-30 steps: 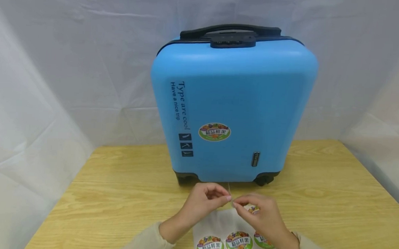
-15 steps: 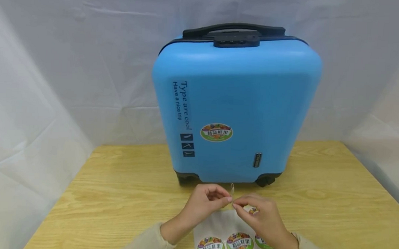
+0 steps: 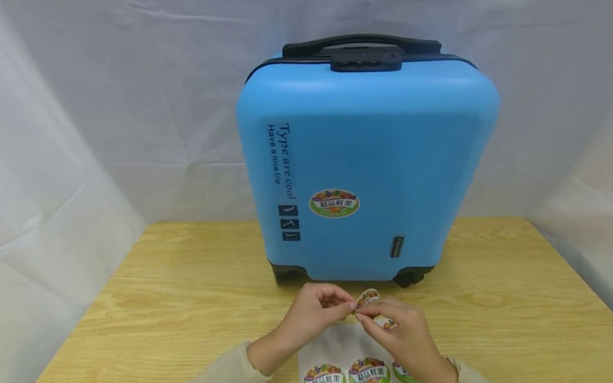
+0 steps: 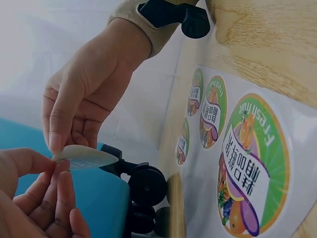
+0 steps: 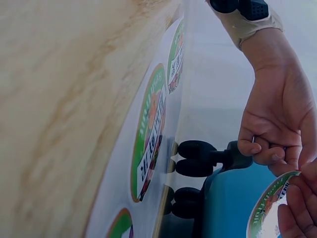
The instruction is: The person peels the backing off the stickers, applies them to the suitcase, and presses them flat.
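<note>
Both hands meet low in front of the suitcase, over the sheet. Thumb and fingertips of my left hand pinch one edge of a round fruit-print sticker. My right hand pinches the same sticker close beside them. The sticker stands up from the fingertips, bent in the left wrist view, with part of its printed face showing in the right wrist view. Below lies a white sticker sheet with several round "Fresh fruit" stickers; the right hand partly hides it.
A blue suitcase with black handle and wheels stands upright behind the hands. One fruit sticker is on its front, beside black lettering. The wooden table runs back to white sheeting.
The sticker between the fingers has turned from nearly edge-on to showing its printed face. Both hands stay almost in place; the head view has shifted slightly.
</note>
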`<state>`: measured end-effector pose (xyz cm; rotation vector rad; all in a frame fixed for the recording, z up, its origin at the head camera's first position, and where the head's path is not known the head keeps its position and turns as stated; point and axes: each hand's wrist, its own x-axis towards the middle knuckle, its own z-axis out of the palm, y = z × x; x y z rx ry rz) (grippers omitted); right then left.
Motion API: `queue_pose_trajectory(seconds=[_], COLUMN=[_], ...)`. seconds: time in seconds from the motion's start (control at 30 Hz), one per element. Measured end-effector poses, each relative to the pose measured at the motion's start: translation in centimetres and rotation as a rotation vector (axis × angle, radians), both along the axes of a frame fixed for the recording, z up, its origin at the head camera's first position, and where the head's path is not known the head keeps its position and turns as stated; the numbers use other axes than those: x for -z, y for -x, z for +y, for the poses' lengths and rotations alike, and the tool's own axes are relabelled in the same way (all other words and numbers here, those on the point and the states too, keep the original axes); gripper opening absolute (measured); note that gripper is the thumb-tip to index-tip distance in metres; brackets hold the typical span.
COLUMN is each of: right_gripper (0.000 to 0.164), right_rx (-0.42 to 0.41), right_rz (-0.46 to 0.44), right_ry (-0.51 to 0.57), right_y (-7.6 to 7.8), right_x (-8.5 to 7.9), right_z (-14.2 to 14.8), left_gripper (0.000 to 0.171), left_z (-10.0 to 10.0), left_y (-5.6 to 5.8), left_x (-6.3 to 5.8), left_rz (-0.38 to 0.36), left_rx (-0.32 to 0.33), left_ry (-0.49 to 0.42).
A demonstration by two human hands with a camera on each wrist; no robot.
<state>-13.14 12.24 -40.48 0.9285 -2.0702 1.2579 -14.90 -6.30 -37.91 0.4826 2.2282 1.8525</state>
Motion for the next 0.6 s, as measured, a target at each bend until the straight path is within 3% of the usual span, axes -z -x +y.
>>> queue_pose_trajectory(seconds=[0.33,0.6], right_gripper=[0.024,0.024], right_rx=[-0.035,0.056], right_rz=[-0.016,-0.012], right_ry=[0.006,-0.006], right_y=[0.3,0.5], right_x=[0.2,-0.4], right_z=[0.2,1.3], left_gripper=[0.012,0.013], left_z=[-0.4,-1.2], left_y=[0.3,0.3], left_x=[0.2,-0.5], left_rz=[0.029,0.072], left_rx=[-0.008,-0.002], left_ry=[0.042,0.049])
